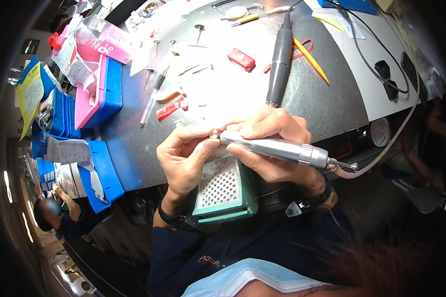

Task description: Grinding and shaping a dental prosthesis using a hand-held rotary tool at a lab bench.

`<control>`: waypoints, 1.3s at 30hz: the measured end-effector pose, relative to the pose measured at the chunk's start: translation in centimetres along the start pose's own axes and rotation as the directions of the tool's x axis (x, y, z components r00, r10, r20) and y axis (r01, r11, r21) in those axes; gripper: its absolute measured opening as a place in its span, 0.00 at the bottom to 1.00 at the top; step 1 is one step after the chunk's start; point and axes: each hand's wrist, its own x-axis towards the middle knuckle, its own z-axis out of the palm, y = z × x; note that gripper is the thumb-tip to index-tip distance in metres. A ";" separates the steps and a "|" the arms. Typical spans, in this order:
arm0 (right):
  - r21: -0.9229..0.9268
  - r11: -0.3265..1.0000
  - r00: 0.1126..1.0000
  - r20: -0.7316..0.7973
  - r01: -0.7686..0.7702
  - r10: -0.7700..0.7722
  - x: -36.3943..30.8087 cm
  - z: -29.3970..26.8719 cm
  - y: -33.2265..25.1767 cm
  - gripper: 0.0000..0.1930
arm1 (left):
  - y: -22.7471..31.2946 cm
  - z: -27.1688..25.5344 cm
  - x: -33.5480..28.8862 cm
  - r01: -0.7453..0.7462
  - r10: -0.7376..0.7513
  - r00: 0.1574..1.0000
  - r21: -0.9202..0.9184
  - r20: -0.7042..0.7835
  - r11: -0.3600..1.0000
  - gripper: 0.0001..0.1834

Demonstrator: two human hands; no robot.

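My left hand (183,157) is closed, pinching a small shiny pale-gold piece (214,134) between thumb and forefinger. Its exact kind is too small to make out. In my right hand (276,141) lies a silver rotary handpiece (282,150), gripped like a pen. The handpiece's working end meets the small piece, and my fingers partly hide that spot. From the rear of the handpiece a pale hose (364,171) curves off to the right. Just below both hands is a green box (250,200) with a perforated metal top (220,190).
A second, black handpiece (281,62) lies on the metal bench (327,94) beside a yellow pencil-like tool (310,60). Farther off are a red block (241,59), a red packet (172,108), a pen (153,99) and mounted burs (198,33). Blue bins (105,171) line the left; a person (59,213) sits beyond.
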 end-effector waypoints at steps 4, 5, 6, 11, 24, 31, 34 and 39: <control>0.006 1.000 1.000 -0.002 0.002 -0.002 0.0 0.0 -0.1 0.16 | 0.0 -0.1 0.0 0.000 0.001 1.000 0.010 -0.002 1.000 0.10; -0.002 1.000 1.000 0.003 0.003 -0.003 0.1 0.0 -0.2 0.16 | 0.0 0.0 0.0 0.003 -0.003 1.000 -0.003 -0.007 1.000 0.11; -0.009 1.000 1.000 0.008 0.005 -0.004 0.1 0.0 -0.3 0.16 | 0.0 0.1 0.0 0.006 -0.006 1.000 -0.017 -0.012 1.000 0.11; 0.064 0.998 1.000 -0.022 -0.005 0.006 -0.1 0.2 0.2 0.16 | -0.1 0.1 0.0 -0.010 0.010 1.000 -0.018 -0.019 1.000 0.11; 0.013 1.000 1.000 0.008 0.023 -0.023 0.0 0.0 0.1 0.16 | -0.1 0.1 0.0 -0.016 0.016 0.999 0.009 -0.028 1.000 0.10; 0.074 0.997 1.000 -0.024 -0.011 0.013 0.2 0.1 0.0 0.16 | 0.1 0.2 0.1 -0.017 0.017 1.000 -0.031 -0.011 0.999 0.10; 0.043 0.999 1.000 -0.020 0.024 -0.023 0.3 0.3 0.1 0.16 | 0.0 0.0 0.0 -0.024 0.024 1.000 -0.008 -0.019 1.000 0.10; 0.006 1.000 1.000 -0.020 0.022 -0.022 0.0 0.2 0.2 0.16 | -0.1 0.0 -0.2 -0.003 0.003 0.999 0.008 -0.032 1.000 0.10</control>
